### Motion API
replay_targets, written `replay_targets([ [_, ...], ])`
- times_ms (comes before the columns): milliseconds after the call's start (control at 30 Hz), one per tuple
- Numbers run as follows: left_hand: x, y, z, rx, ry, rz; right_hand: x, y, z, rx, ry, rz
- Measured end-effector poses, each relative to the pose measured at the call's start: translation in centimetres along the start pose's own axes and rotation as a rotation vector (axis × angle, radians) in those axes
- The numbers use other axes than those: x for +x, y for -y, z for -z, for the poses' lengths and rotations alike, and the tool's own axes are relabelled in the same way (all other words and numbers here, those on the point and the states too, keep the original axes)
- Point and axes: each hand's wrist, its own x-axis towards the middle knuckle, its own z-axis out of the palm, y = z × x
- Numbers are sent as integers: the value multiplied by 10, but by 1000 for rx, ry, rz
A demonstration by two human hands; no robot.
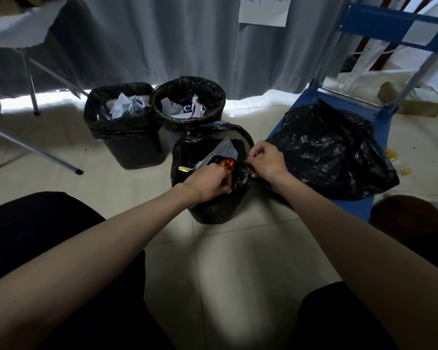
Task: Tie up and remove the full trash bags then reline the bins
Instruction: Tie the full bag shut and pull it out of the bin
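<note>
Three bins lined with black bags stand on the tiled floor. The nearest bin point(216, 210) holds trash with an orange wrapper point(226, 163) and grey paper. My left hand point(208, 183) grips the near rim of its black liner point(187, 147). My right hand point(266, 160) pinches the liner's right rim. Behind it stand a square bin point(134, 150) and a round bin point(187, 122), both full of white paper. A black trash bag point(326, 152) lies on a blue cart point(364, 107) to the right.
Metal legs of a folding table point(31, 82) cross the floor at left. A grey curtain point(162, 39) hangs behind the bins. Cardboard boxes point(420, 104) and small litter lie at far right. Someone's head point(410, 213) shows at the right edge. My dark-clothed knees fill the bottom.
</note>
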Motion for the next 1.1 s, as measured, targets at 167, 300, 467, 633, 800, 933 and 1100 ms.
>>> replay_targets([
  [167, 1, -11, -1, -107, -166, -5, -8, 5, -2, -271, 217, 222],
  [300, 1, -17, -8, -9, -123, 49, -16, 4, 1, -643, 329, 376],
  [467, -1, -17, -6, -98, -168, 68, -23, 5, 7, -770, 276, 376],
  [633, -12, -15, 2, -74, -140, 88, -25, 14, 9, -834, 210, 399],
  [800, -26, -13, 8, 140, 39, 162, -15, 27, 17, -926, 169, 395],
  [933, -37, -4, 30, 203, 50, 210, -7, 34, 24, -995, 201, 421],
  [1100, -47, 0, 54, 151, -52, 260, -9, 49, 18, -1013, 370, 510],
])
